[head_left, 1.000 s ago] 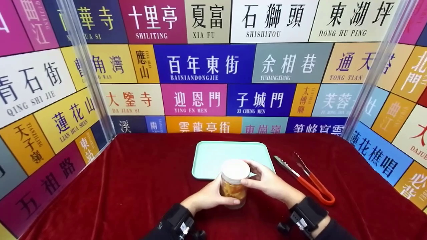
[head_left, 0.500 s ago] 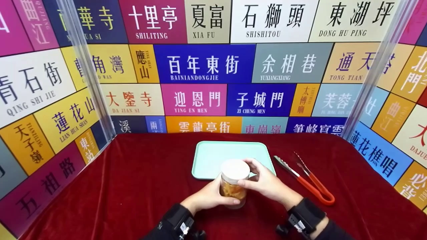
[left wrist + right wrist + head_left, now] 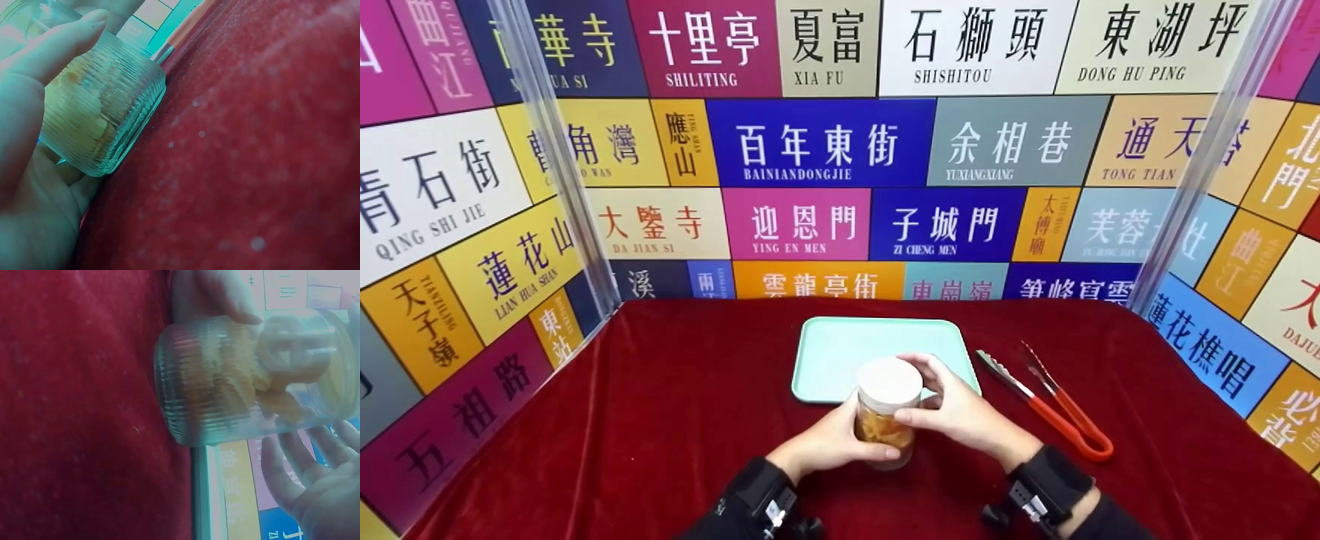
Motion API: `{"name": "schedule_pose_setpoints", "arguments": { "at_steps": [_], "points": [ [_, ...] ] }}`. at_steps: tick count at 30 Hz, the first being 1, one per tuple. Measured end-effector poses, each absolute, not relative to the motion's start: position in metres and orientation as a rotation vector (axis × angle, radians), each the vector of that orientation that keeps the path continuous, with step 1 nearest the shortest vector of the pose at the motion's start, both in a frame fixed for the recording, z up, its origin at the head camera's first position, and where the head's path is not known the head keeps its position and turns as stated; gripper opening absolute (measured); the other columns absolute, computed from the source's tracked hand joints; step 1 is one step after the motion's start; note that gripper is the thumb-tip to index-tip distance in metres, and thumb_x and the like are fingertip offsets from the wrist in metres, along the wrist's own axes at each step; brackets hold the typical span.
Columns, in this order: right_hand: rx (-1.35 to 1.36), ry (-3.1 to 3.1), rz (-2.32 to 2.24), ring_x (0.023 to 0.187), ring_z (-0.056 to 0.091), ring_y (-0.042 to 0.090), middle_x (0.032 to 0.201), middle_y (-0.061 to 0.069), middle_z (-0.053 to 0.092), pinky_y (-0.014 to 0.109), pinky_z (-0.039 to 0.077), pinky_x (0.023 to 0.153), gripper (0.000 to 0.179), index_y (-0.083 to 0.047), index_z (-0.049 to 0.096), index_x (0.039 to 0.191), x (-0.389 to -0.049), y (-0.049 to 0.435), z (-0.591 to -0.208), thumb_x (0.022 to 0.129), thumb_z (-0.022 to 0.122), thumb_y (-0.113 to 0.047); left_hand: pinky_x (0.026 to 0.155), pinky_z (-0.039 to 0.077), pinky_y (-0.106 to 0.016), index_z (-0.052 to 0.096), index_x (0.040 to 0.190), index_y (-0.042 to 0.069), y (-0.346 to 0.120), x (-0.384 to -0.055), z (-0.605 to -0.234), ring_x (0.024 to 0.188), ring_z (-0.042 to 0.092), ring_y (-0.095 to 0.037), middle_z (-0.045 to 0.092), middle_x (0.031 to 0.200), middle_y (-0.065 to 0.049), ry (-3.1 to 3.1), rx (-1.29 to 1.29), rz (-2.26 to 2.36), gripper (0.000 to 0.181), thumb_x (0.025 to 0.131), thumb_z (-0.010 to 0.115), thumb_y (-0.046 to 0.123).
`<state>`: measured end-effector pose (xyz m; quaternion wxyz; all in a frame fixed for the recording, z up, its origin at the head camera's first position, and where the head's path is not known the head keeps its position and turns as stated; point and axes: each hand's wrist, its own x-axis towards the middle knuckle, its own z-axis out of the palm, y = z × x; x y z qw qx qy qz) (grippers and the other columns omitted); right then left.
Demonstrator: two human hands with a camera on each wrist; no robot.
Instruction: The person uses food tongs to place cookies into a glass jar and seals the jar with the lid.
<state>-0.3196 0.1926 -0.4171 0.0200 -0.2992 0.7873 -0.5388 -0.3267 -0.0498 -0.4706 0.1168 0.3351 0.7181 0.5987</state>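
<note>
A clear jar (image 3: 883,429) with a ribbed base holds pale yellow-brown pieces and stands upright on the red cloth, capped by a whitish round lid (image 3: 889,381). My left hand (image 3: 826,444) grips the jar's body from the left, its thumb across the front. On the other side, my right hand (image 3: 964,411) holds the lid's rim, thumb in front and fingers behind. The left wrist view shows the left thumb (image 3: 62,48) over the ribbed glass. In the right wrist view, the right fingers (image 3: 304,461) curve beside the jar's upper end, and the lid is mostly out of frame.
Behind the jar lies a mint-green tray (image 3: 832,352), partly hidden by the jar and right hand. Red-handled metal tongs (image 3: 1065,426) rest to the right, spread apart. Dark red cloth (image 3: 682,420) covers the table, with colourful sign-printed walls (image 3: 825,142) around it.
My right thumb and fingers have shifted slightly leftward around the lid's rim. The left hand and the jar stay in place.
</note>
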Motion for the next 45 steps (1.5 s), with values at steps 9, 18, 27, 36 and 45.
{"name": "schedule_pose_setpoints", "arguments": {
  "at_steps": [9, 18, 27, 36, 45],
  "points": [
    [-1.024, 2.354, -1.64, 0.145, 0.047, 0.034, 0.166, 0.019, 0.04, 0.041, 0.048, 0.112, 0.079, -0.007, 0.031, 0.166, -0.321, 0.2, -0.418, 0.101, 0.075, -0.016, 0.114, 0.045, -0.031, 0.038, 0.156, 0.015, -0.05, -0.326, -0.471, 0.128, 0.061, -0.013, 0.059, 0.142, 0.002, 2.113, 0.965, 1.744, 0.085, 0.088, 0.089, 0.017],
    [-1.021, 2.351, -1.647, 0.137, 0.054, 0.022, 0.156, 0.019, 0.049, 0.042, 0.049, 0.111, 0.07, -0.005, 0.037, 0.161, -0.321, 0.198, -0.419, 0.102, 0.074, -0.015, 0.114, 0.044, -0.031, 0.035, 0.158, 0.014, -0.049, -0.327, -0.472, 0.129, 0.061, -0.012, 0.058, 0.144, 0.002, 2.117, 0.967, 1.746, 0.089, 0.088, 0.089, 0.016],
    [-1.019, 2.357, -1.646, 0.135, 0.056, 0.024, 0.154, 0.018, 0.051, 0.042, 0.05, 0.11, 0.069, -0.006, 0.038, 0.161, -0.32, 0.197, -0.419, 0.102, 0.074, -0.015, 0.114, 0.045, -0.031, 0.036, 0.157, 0.014, -0.049, -0.328, -0.474, 0.128, 0.061, -0.013, 0.059, 0.143, 0.002, 2.109, 0.962, 1.758, 0.087, 0.088, 0.089, 0.014],
    [-0.936, 2.478, -1.633, 0.133, 0.058, 0.033, 0.147, 0.015, 0.058, 0.042, 0.054, 0.102, 0.07, -0.005, 0.043, 0.153, -0.318, 0.189, -0.418, 0.097, 0.081, -0.022, 0.113, 0.045, -0.03, 0.037, 0.156, 0.014, -0.049, -0.327, -0.473, 0.127, 0.062, -0.013, 0.059, 0.142, 0.002, 2.11, 0.981, 1.754, 0.085, 0.088, 0.089, 0.014],
    [-0.884, 2.51, -1.636, 0.136, 0.056, 0.034, 0.148, 0.016, 0.057, 0.044, 0.054, 0.102, 0.073, -0.003, 0.042, 0.151, -0.317, 0.188, -0.418, 0.095, 0.083, -0.024, 0.113, 0.045, -0.03, 0.037, 0.156, 0.015, -0.049, -0.327, -0.471, 0.127, 0.062, -0.013, 0.059, 0.141, 0.002, 2.11, 0.982, 1.745, 0.085, 0.088, 0.088, 0.015]
  ]
}}
